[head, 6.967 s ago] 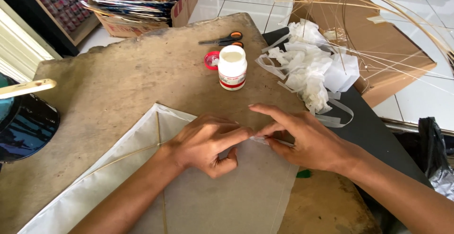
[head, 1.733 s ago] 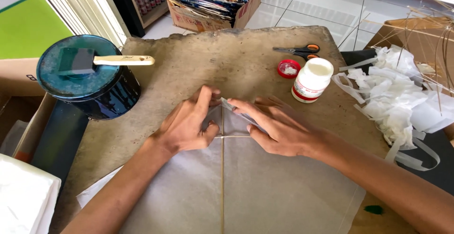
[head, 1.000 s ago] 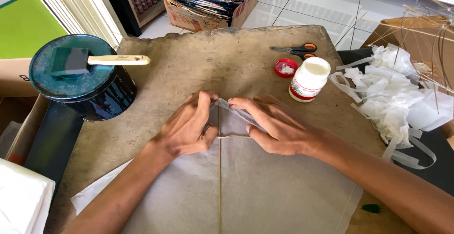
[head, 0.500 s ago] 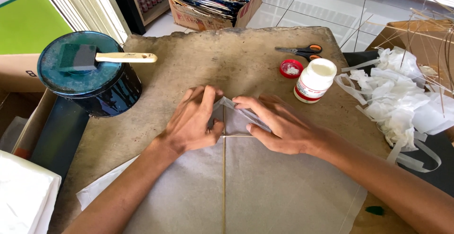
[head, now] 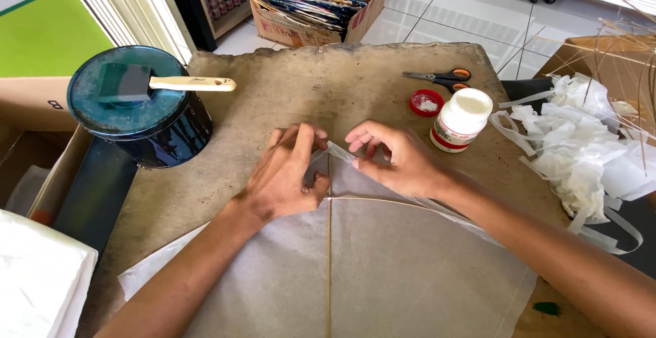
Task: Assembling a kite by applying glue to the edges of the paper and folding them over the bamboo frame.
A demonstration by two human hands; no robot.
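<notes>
A white paper kite sheet [head: 383,270] lies flat on a brown worktable [head: 321,85], with a thin bamboo spine [head: 329,263] running down its middle and a bowed cross stick. My left hand [head: 287,177] presses flat on the sheet's top corner, just left of the spine. My right hand [head: 396,160] pinches the folded paper edge at the corner's right side, fingers bent around it. The corner tip is partly hidden under both hands.
A white glue bottle [head: 461,119] stands at the right, its red cap [head: 426,102] and orange-handled scissors [head: 437,77] behind it. A dark paint can [head: 137,113] with a foam brush [head: 157,85] sits left. Crumpled white paper scraps [head: 581,147] and bamboo sticks lie right.
The hands shifted from the sheet's side edge to its top corner. In the last second my right fingers lifted and curled over the folded edge; my left hand stayed pressed down.
</notes>
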